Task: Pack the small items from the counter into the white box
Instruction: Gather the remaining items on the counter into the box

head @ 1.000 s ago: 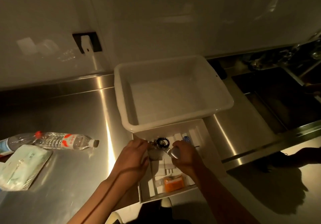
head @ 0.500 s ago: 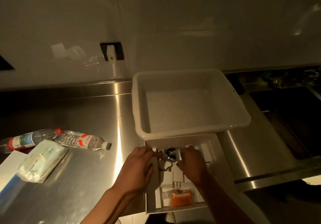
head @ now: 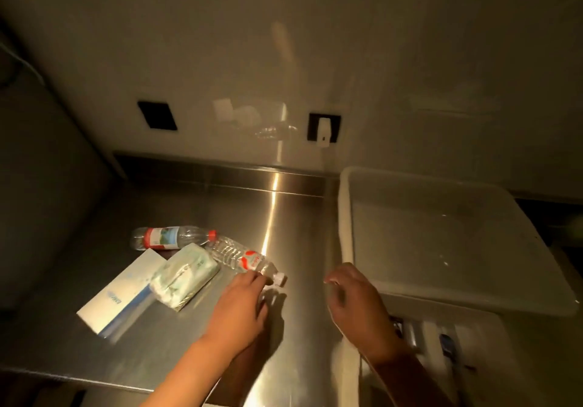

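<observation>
A crinkled clear plastic bottle (head: pixel 244 258) with a red label and white cap lies on its side on the brushed-steel desk (head: pixel 195 337). The left hand (head: pixel 241 307) touches its neck end, fingers curled at it; whether they grip it I cannot tell. The right hand (head: pixel 356 301) hovers just right of it, loosely curled, holding nothing. To the left lie a soft wrapped tissue pack (head: pixel 183 275), a flat white-and-blue carton (head: pixel 118 296) and a second bottle (head: pixel 170 237). The white box (head: pixel 422 324), holding a few small items, sits near right, partly under a smooth white plastic tub (head: pixel 345 217). A glossy wall with two dark sockets stands behind.
</observation>
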